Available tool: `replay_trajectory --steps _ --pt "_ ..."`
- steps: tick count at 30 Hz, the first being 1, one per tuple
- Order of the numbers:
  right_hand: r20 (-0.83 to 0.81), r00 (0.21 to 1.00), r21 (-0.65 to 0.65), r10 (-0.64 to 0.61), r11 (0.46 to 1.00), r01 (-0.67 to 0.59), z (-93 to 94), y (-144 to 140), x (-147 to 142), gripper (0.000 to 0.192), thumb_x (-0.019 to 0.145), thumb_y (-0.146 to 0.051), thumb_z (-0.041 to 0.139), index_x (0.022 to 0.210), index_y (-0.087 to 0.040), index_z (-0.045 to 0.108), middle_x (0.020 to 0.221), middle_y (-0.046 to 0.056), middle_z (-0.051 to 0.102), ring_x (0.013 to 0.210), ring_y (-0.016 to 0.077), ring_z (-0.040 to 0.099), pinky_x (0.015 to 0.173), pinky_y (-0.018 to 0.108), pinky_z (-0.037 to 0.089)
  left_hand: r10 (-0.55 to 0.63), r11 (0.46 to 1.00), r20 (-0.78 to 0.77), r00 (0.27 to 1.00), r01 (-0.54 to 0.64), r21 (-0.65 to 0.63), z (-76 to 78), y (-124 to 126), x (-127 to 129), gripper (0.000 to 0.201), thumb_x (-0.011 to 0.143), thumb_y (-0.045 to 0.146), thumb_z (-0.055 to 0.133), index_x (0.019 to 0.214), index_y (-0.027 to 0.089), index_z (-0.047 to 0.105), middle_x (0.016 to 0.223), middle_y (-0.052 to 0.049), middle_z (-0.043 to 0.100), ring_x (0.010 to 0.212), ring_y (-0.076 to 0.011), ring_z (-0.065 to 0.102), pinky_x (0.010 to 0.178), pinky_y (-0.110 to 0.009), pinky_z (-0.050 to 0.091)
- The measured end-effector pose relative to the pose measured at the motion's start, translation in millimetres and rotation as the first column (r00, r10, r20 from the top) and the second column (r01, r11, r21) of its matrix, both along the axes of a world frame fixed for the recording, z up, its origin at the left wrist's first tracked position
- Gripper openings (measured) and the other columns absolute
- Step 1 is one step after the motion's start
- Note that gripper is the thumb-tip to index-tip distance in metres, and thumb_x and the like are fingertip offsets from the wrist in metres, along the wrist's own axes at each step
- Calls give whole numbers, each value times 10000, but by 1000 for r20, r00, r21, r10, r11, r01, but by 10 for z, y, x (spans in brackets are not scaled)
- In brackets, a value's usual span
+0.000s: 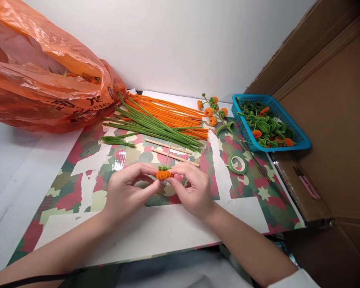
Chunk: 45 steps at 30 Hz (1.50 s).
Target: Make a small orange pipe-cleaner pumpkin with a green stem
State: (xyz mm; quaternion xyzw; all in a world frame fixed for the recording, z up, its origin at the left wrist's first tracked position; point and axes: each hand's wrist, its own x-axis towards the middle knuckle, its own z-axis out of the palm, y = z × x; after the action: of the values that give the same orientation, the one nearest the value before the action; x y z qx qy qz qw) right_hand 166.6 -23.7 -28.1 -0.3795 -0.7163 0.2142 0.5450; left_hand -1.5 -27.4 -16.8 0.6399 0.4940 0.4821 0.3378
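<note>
both hands pinch a small orange pipe-cleaner pumpkin with a green fuzzy top (163, 173) from either side, left hand (126, 191) and right hand (192, 188) steadying it above the patterned paper-covered tabletop (87, 176), its green stem pointing away, likely for shaping.

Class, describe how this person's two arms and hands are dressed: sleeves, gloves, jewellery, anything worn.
Both hands, left hand and right hand, are bare: no gloves, rings or watch visible. The left forearm is uncovered as far as the frame shows. A white sleeve edge shows on the right arm at the bottom of the picture.
</note>
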Motion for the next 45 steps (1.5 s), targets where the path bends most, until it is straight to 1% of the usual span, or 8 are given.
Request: replay_trajectory --steps 8,11,17,23,31,37,41,45 --pt "-39 998 55 -39 998 41 5 -9 -1 141 797 -239 743 924 -228 684 853 53 713 795 190 675 689 325 563 71 983 -160 985 -42 178 -36 -7 -32 72 722 221 707 722 235 637 743 -13 726 690 -188 691 589 -296 587" --pt "-11 1000 26 -6 1000 6 -8 5 16 27 838 -248 699 858 -231 701 829 47 708 762 179 674 692 330 561 76 977 -211 975 -30 213 -27 -6 -27 97 727 237 700 681 252 616 703 2 723 671 -196 699 619 -318 587" --pt "-3 999 3 42 999 -42 -26 27 24 65 882 -229 646 860 -216 705 813 47 713 792 182 669 719 336 555 86 964 -262 961 -14 264 3 -1 -17 136 752 280 667 647 267 581 665 13 719 627 -188 698 609 -311 579" --pt "21 995 -25 94 995 -94 -12 33 29 83 911 -215 605 866 -203 674 819 49 693 800 172 647 722 323 547 88 931 -282 955 22 364 -15 5 -27 114 750 205 677 682 253 598 676 30 719 608 -161 691 579 -276 561" --pt "28 998 88 50 995 -53 -11 30 31 97 871 -177 648 936 -239 686 870 39 708 785 162 670 727 315 556 65 940 -235 970 20 342 21 4 -17 126 736 155 678 705 254 607 682 19 714 674 -196 718 626 -305 574" --pt "-86 993 25 83 996 -81 -23 33 32 66 835 -141 692 858 -196 721 828 55 718 759 155 680 667 286 566 63 927 -254 965 38 374 -31 12 -48 121 750 166 690 729 247 603 689 21 709 665 -185 715 618 -296 577" --pt "-64 994 -5 83 996 -84 -11 36 29 50 862 -175 667 851 -198 710 810 48 726 756 155 687 660 288 577 67 888 -283 957 72 454 -66 29 -66 133 764 156 696 740 222 582 674 19 700 653 -163 711 606 -255 570" --pt "4 1000 115 20 993 -20 -1 38 32 90 869 -157 648 930 -215 680 862 55 735 816 173 692 725 323 589 92 909 -326 941 54 413 -59 24 -60 70 791 170 661 783 206 601 699 15 709 610 -137 681 576 -236 563"
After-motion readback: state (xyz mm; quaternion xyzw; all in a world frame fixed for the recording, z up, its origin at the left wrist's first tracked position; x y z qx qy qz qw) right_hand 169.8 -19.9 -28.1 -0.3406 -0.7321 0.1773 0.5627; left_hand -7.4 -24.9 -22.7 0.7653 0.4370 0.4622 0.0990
